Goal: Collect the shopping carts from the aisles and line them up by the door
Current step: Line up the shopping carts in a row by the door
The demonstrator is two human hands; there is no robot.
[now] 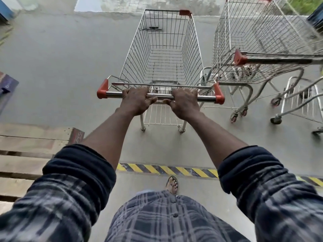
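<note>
Gripping left hand (135,100): fingers curled round the shiny cart handle (204,98).
Right hand (184,102): fingers curled round the same handle.
Cart (161,67): straight ahead at 12 o'clock, on the grey floor (61,67).
Other cart (225,49): at 2 o'clock, just beside it.
Stripy tape (167,169): at 6 o'clock.

Grey-blue plaid button shirt (157,217) with rolled dark navy cuffs (78,165), plus a sandal (172,185).

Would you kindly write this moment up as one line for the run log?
left hand, right hand: grip cart handle | parked carts: beside it, right | hazard tape: behind cart
</note>
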